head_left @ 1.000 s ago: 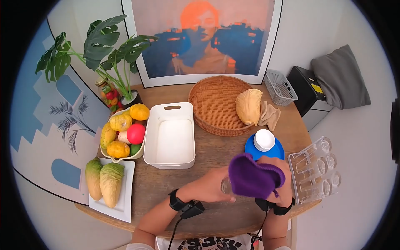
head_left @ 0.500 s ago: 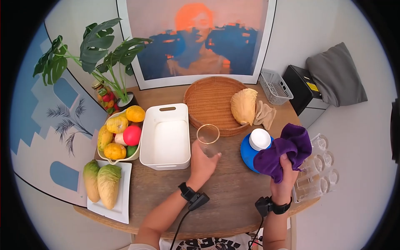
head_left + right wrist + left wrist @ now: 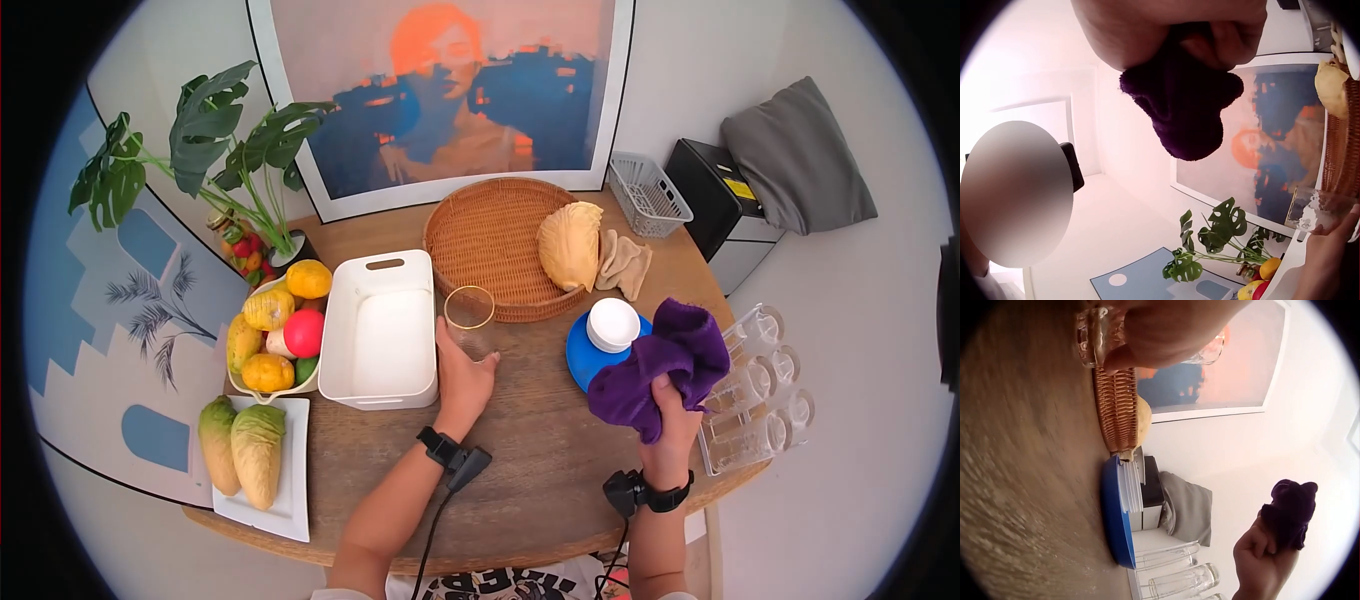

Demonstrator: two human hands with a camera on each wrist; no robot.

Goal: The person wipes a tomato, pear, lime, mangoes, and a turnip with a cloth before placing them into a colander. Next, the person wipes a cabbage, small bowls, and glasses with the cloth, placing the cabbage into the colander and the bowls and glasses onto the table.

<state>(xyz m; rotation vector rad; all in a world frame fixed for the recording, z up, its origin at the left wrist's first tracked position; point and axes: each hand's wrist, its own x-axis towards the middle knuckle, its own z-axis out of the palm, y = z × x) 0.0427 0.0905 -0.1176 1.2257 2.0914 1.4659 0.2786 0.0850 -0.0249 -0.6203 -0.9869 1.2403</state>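
My left hand [image 3: 462, 378] grips a clear drinking glass [image 3: 470, 312] with a gold rim, just right of the white bin [image 3: 378, 402]. In the left wrist view the base of the glass [image 3: 1090, 339] is close to the wooden tabletop, and the fingers hide its middle. My right hand [image 3: 672, 428] holds a bunched purple cloth [image 3: 672, 352] up in the air, thumb pressed over its fold. From the head view the cloth overlaps the edge of a blue plate [image 3: 580, 365] that carries stacked white bowls [image 3: 613, 325].
Upturned glasses hang on a clear rack [image 3: 705, 450] at the right edge. Behind lies a round wicker tray [image 3: 480, 240] with a tan, leafy vegetable [image 3: 570, 247]. Left stand a fruit basket [image 3: 262, 395] and a white plate [image 3: 292, 490] with two cabbages [image 3: 258, 455].
The cloth has come away from the glass. My left hand has carried the glass left and forward to beside the bin, while my right hand has moved right with the cloth.
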